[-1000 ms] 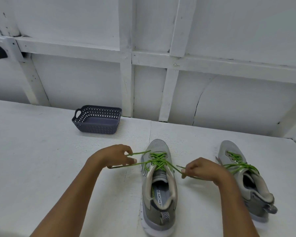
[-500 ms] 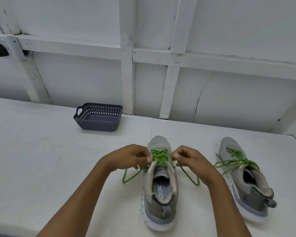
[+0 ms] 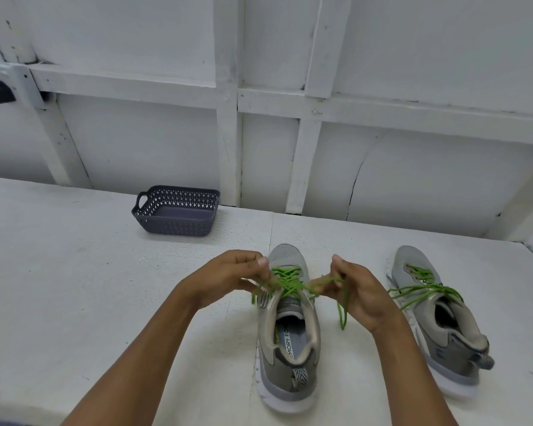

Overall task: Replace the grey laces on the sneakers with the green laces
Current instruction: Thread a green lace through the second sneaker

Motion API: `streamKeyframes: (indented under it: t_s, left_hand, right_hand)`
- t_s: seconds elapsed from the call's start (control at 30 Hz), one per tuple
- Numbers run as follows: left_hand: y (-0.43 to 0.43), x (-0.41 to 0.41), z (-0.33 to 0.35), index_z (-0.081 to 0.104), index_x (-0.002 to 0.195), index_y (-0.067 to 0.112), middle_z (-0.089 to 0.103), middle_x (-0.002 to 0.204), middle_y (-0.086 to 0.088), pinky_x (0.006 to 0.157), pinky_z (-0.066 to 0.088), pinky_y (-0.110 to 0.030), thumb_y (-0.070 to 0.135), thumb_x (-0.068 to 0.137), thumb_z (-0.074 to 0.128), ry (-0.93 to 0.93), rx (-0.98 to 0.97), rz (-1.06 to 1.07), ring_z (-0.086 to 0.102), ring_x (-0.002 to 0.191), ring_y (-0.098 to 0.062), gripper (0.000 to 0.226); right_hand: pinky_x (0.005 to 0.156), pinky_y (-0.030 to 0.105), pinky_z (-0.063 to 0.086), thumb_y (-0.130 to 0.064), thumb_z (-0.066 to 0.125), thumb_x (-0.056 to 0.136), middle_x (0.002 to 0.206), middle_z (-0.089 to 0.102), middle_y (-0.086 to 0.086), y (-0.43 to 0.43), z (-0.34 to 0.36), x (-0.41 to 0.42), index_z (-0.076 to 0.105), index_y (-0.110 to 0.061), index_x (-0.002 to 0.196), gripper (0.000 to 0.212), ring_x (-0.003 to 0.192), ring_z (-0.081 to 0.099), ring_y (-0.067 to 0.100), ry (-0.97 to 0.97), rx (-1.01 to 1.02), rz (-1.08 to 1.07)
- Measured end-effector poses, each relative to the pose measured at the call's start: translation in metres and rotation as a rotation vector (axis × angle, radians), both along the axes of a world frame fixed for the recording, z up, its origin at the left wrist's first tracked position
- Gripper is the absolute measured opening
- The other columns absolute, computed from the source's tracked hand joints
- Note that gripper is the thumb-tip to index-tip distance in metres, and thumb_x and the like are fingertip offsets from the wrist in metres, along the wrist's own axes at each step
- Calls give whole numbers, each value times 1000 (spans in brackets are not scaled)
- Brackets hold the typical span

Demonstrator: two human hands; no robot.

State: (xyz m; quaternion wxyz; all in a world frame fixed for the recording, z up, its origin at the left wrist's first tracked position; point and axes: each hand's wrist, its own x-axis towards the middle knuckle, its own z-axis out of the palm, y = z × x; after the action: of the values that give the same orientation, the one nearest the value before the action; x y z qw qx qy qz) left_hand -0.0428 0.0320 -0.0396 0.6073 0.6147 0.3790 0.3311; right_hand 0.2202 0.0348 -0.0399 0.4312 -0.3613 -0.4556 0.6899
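Note:
Two grey sneakers stand on the white table, toes pointing away from me. The nearer sneaker [image 3: 286, 339] in the middle carries a green lace [image 3: 285, 279] crossed through its eyelets. My left hand [image 3: 228, 276] pinches the lace's left end just left of the tongue. My right hand [image 3: 356, 292] grips the right end, whose loose tail hangs down beside the shoe. The other sneaker [image 3: 437, 318] at the right has its own green lace [image 3: 425, 287] threaded, with the ends lying loose across its opening.
A dark grey perforated basket [image 3: 176, 215] stands at the back of the table [image 3: 74, 287] near the white panelled wall. A dark object with a cord sits at the far left edge on the wall.
My hands first came together over the middle sneaker, then drew slightly apart. The lace ends are now pulled up and crossed above the tongue.

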Motion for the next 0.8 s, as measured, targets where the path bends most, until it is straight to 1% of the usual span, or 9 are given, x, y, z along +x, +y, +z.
streamKeyframes:
  t_s: [0.1,0.17,0.27,0.3,0.4,0.5,0.63,0.73,0.8]
  left_hand:
    - [0,1,0,65,86,4,71,89,-23,84,55,-39,30,98,54,-63,-29,-25,69,87,-32,30]
    - [4,5,-3,65,92,4,71,82,-21,78,56,-38,23,99,58,5,-20,63,68,76,-29,21]
    - [15,12,-11,66,96,7,70,71,-4,67,56,-33,13,97,61,192,59,212,64,64,-18,8]
    - [19,14,-13,67,96,11,68,68,2,64,55,-32,13,96,62,281,112,231,63,62,-15,6]
    - [29,22,-18,70,100,26,69,75,9,66,54,-25,19,95,62,556,265,202,65,70,-12,12]
    - [32,30,-22,72,105,24,66,86,11,66,43,-13,21,97,59,721,384,171,60,78,-7,15]
    - [35,31,-27,70,94,25,65,84,11,64,43,-17,17,96,59,700,407,215,56,70,-1,14]
    - [35,28,-31,63,81,27,66,76,6,61,47,-20,14,98,56,544,285,244,61,63,-9,23]
    - [34,23,-34,62,83,21,66,74,1,63,51,-24,11,101,52,421,167,232,64,65,-15,22]
  right_hand:
    - [66,35,55,-26,57,89,52,59,20,0,-1,-2,50,-7,66,31,62,67,31,-100,15,11]
    - [62,36,53,-24,60,90,53,57,14,4,-2,-5,54,-4,78,24,55,60,27,-245,49,-47]
    - [53,30,48,-13,64,94,61,56,4,17,-10,-9,63,-4,88,11,51,56,17,-512,149,-118]
    - [53,29,48,-12,65,93,65,58,0,21,-12,-11,68,-10,89,6,54,56,13,-599,203,-115]
    - [64,22,52,-15,70,89,81,70,-6,31,-18,-18,75,-29,85,16,66,61,8,-821,357,-62]
    - [71,17,49,-14,74,85,86,71,-8,34,-18,-26,71,-34,79,21,69,59,2,-909,431,-45]
    - [71,18,46,-12,69,88,85,69,-8,37,-19,-27,67,-29,79,19,72,57,2,-960,484,-22]
    - [68,14,42,-12,60,94,82,65,-11,38,-23,-23,60,-29,79,23,73,55,0,-948,442,-23]
    - [72,18,45,-13,55,97,84,66,-9,38,-30,-19,59,-28,80,23,78,59,8,-919,384,-39]
